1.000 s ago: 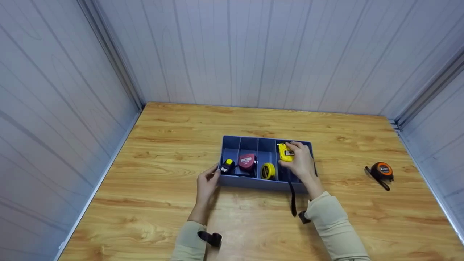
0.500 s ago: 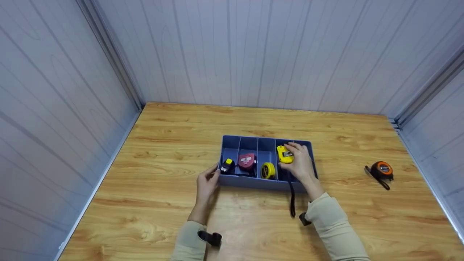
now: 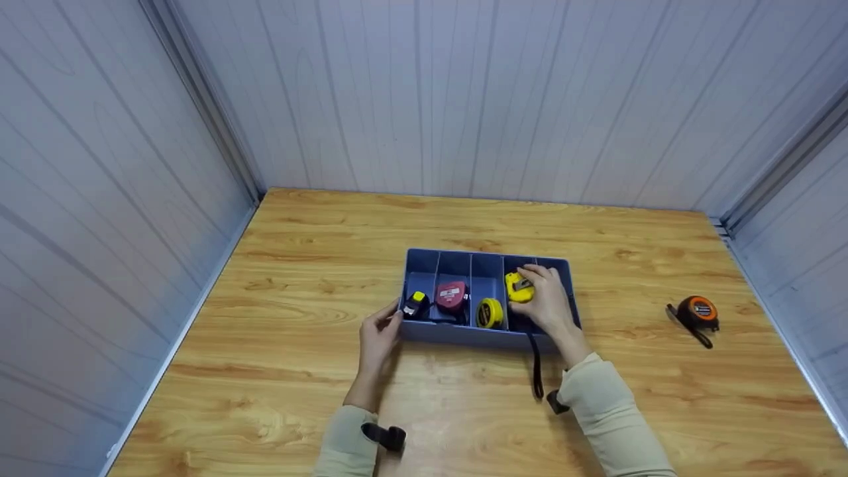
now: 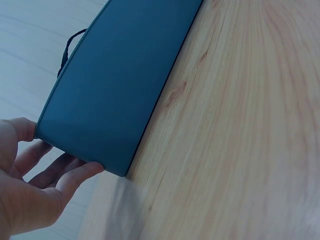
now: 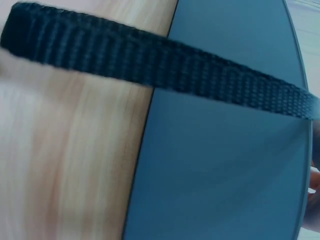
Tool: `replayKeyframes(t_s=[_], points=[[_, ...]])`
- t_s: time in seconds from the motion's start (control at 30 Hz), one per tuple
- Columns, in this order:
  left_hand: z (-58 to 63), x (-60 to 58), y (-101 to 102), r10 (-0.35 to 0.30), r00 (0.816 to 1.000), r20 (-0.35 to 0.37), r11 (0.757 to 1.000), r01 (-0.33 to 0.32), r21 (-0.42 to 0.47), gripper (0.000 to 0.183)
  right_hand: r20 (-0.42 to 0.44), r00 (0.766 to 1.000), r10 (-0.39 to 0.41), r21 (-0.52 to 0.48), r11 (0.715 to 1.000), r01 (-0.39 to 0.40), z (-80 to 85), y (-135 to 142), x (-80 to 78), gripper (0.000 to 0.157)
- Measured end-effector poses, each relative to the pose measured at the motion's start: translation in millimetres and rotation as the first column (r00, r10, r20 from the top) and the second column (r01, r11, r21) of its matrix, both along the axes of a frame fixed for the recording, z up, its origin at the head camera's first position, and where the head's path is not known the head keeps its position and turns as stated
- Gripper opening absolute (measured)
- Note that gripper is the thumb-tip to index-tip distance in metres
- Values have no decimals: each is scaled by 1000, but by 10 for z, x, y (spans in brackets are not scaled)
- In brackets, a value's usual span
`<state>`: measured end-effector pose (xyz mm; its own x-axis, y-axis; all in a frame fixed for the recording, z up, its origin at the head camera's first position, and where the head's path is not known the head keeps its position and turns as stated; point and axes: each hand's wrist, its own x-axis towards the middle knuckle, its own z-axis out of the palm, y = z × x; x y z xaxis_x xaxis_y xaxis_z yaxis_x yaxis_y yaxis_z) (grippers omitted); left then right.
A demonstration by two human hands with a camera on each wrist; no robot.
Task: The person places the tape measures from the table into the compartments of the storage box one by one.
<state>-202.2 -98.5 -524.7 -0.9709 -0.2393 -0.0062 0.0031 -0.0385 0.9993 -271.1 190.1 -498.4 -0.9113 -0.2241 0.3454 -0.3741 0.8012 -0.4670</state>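
A blue-grey divided box (image 3: 464, 334) sits on the table. My left hand (image 3: 379, 336) grips its left end; in the left wrist view the thumb lies at the rim and curled fingers (image 4: 82, 175) touch the end wall. Inside the right part of the box, my right hand (image 3: 551, 301) pinches a yellow tape measure (image 3: 518, 289) with a metal clip facing up. Its black wrist strap (image 3: 536, 371) hangs over the box's front wall, large in the right wrist view. The compartments to the left hold a black-and-yellow tape measure (image 3: 416, 303), a dark red one (image 3: 452, 297) and a round yellow one (image 3: 489, 313).
A black-and-orange tape measure (image 3: 699, 311) with a strap lies on the wooden table (image 3: 278, 298), right of the box. Pale panel walls (image 3: 450, 99) enclose the table at the back and both sides.
My right hand has lowered the yellow tape measure a little, toward the front of its compartment, and its strap hangs slightly lower. The left hand and the box stay put.
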Motion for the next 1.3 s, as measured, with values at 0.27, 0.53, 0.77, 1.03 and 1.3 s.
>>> replayKeyframes(t_s=[0.27,0.53,0.77,1.03,1.3], points=[[-137,-40,15,24,999,-27,998,-26,-63,28,-10,998,54,47,997,-53,-127,24,9,63],[-123,-46,23,35,999,-17,999,-35,-4,28,-22,997,68,27,997,-68,-114,26,12,61],[-108,-43,23,41,999,-21,998,-42,-50,28,8,999,36,-56,998,-35,-65,59,16,52],[-110,-62,20,42,999,25,999,-41,-22,29,-88,996,34,-142,989,-46,23,124,12,40],[-104,-55,24,45,999,22,999,-44,-15,29,-57,998,34,-190,981,-44,59,217,52,34]])
